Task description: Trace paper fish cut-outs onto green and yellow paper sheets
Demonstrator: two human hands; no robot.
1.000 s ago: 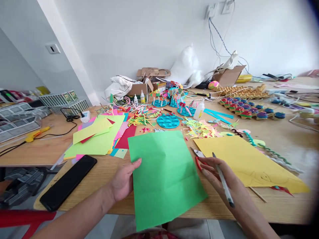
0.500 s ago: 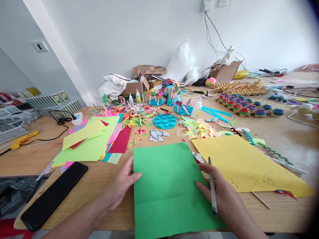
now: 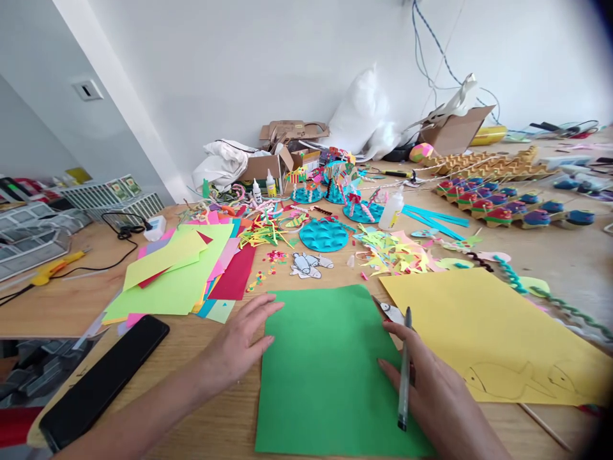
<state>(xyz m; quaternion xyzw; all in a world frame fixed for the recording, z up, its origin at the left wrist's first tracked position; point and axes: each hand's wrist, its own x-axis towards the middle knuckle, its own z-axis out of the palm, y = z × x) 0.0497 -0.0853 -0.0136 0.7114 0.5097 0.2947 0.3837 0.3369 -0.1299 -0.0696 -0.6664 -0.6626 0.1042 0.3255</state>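
Observation:
A green sheet of paper [image 3: 325, 377] lies on the wooden table in front of me, its far edge slightly curled. My left hand [image 3: 239, 342] is open at the sheet's left edge, with the fingertips and thumb just over it. At the right edge is my right hand [image 3: 421, 370], with a grey pen [image 3: 405, 377] held along its fingers and the thumb near the paper. Beyond its fingers, a small fish cutout [image 3: 393, 312] partly shows beside the sheet. To the right lies a yellow sheet [image 3: 454, 319] bearing drawn fish outlines.
A black phone [image 3: 105, 383] lies at the left front, below a stack of coloured paper [image 3: 167, 287]. Fish cutouts [image 3: 309, 264], a blue scalloped disc [image 3: 324, 235], paper scraps [image 3: 397, 251] and a glue bottle [image 3: 391, 209] are further back. A wooden stick [image 3: 543, 425] pokes from under the yellow sheet.
My left hand has loosened from the green sheet's edge, its fingers stretching forward. The green sheet now lies flatter. The view has shifted slightly left; the pen stays in my right hand.

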